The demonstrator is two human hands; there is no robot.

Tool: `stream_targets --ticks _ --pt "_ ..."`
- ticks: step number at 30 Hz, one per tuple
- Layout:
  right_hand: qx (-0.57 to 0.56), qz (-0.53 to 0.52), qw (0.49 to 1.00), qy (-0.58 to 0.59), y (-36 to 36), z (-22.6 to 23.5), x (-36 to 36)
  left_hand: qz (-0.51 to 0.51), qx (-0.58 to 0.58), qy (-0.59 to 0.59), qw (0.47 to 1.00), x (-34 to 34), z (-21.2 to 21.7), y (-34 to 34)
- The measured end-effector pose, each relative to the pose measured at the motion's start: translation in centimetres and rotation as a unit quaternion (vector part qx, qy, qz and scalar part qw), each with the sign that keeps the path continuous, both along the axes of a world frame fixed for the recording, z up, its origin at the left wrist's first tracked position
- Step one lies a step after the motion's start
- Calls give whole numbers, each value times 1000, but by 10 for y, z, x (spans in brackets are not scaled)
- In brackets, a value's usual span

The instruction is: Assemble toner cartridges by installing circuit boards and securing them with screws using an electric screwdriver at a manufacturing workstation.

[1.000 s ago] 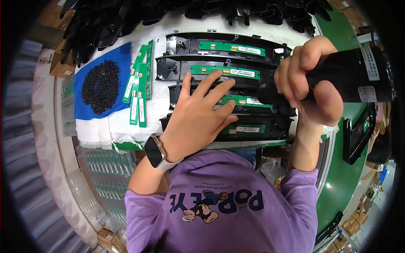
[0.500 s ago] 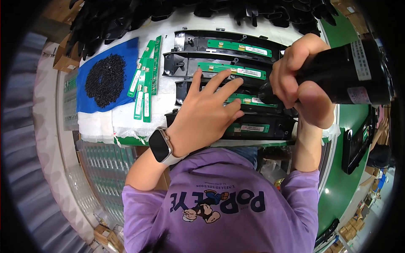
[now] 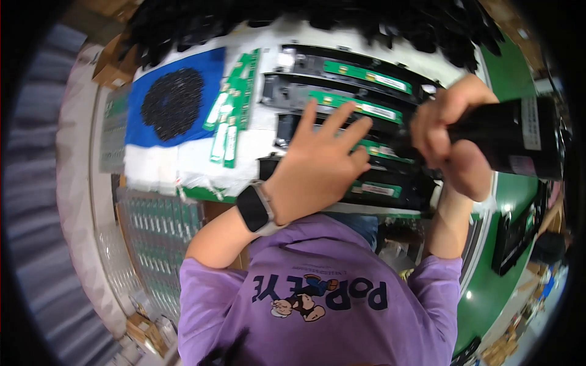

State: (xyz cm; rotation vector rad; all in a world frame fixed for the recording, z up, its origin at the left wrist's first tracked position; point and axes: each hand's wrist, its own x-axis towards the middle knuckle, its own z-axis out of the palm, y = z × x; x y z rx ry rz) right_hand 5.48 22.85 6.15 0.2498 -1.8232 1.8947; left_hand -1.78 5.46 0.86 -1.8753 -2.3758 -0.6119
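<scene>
Black plastic housings [image 3: 290, 90] lie in a row, each with a green circuit board [image 3: 381, 110] inside. My left hand [image 3: 317, 168], wearing a watch [image 3: 255, 207], rests across the lower ones with its fingers spread, fingertips at the boards; it holds nothing. In my right hand [image 3: 455, 137] is a thick black electric screwdriver [image 3: 503, 134], its body lying sideways and its front end pointing left at the housings' right ends. The fingers and blur hide its tip, so contact with a screw cannot be made out.
To the left, a pile of small black screws [image 3: 173, 102] lies on a blue cloth [image 3: 213, 67]. Several loose circuit boards [image 3: 231, 137] overlap beside it. Black plastic parts [image 3: 317, 15] crowd the table's far edge. Trays of boards [image 3: 162, 244] stand below left.
The whole view has shifted and blurred, with the table's contents appearing further right. Both hands keep about the same places over the housings, and the screwdriver stays in my right hand.
</scene>
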Motion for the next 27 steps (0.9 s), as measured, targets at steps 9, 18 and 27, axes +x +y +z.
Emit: stream_targets --ticks 9,18,27 --pt "-112 159 971 137 54 2 19 234 253 116 931 -70 6 -50" --pt "-94 139 981 97 32 -7 10 481 87 53 871 -151 -24 -135" --pt "-107 110 985 81 28 -8 6 450 220 89 861 -147 -20 -128"
